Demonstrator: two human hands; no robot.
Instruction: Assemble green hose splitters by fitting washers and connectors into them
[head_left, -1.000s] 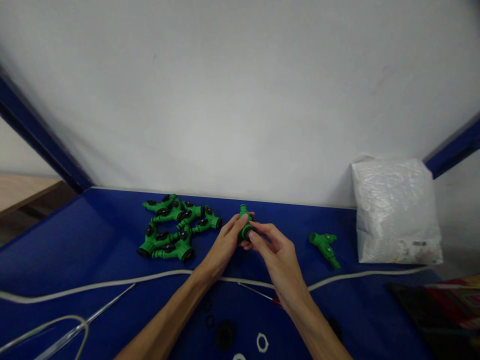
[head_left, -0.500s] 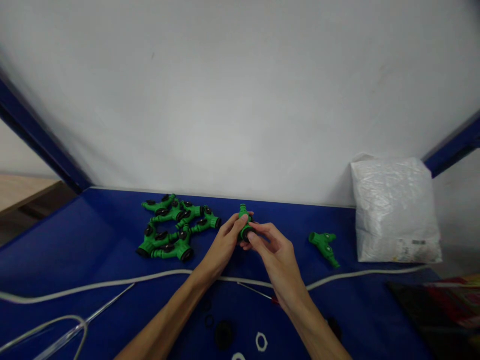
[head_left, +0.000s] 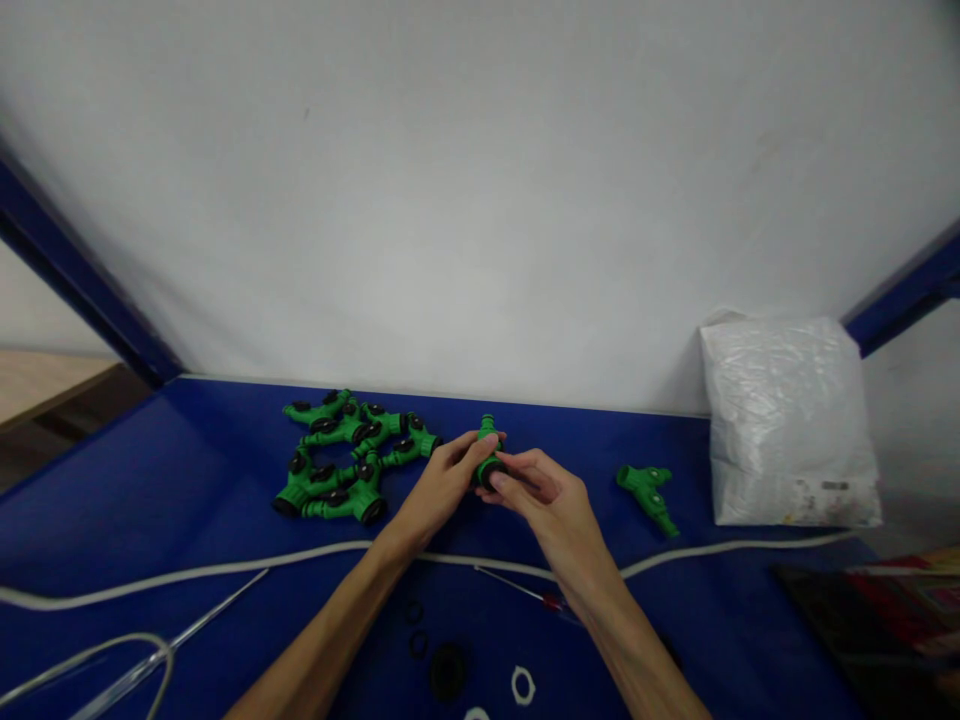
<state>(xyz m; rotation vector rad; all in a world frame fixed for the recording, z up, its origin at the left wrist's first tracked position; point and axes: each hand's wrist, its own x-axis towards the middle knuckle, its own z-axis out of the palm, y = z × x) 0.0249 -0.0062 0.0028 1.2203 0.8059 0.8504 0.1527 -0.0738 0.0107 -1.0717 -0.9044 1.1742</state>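
Both hands close on one green hose fitting [head_left: 488,455] held just above the blue table [head_left: 150,500]; the left hand [head_left: 442,485] wraps its side with the thumb on top; the right hand [head_left: 547,495] pinches its near, dark end with its fingertips [head_left: 496,482]. A heap of similar green fittings [head_left: 345,455] lies to the left; a single green fitting [head_left: 649,495] lies to the right; beyond it a white plastic bag [head_left: 787,420] leans against the wall; a white cord [head_left: 187,570] runs across under the forearms; black rings [head_left: 415,625] and a white nut [head_left: 523,684] lie nearest the camera.
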